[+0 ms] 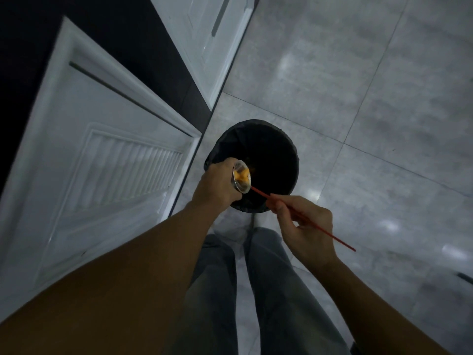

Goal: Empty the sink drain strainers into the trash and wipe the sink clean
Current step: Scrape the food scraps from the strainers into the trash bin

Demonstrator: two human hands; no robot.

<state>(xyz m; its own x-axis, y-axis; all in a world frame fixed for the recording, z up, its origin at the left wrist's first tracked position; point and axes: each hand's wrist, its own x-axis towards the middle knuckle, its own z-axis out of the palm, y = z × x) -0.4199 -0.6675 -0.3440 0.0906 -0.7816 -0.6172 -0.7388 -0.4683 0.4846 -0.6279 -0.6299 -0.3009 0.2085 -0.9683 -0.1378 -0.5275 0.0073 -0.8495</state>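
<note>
My left hand [216,187] grips a round metal drain strainer [242,179], tilted on its side over the near left rim of a round trash bin [281,139] lined with a black bag. Orange food scraps sit inside the strainer. My right hand [304,226] holds a thin red stick [317,226] like a pen. The stick's tip touches the strainer's lower rim. The bin's inside is dark, and only a faint orange bit shows beyond the strainer.
White panelled cabinet doors [102,155] stand to the left of the bin, one with a louvred section. Grey glossy floor tiles [358,85] spread to the right and behind. My legs in grey trousers [243,290] stand just in front of the bin.
</note>
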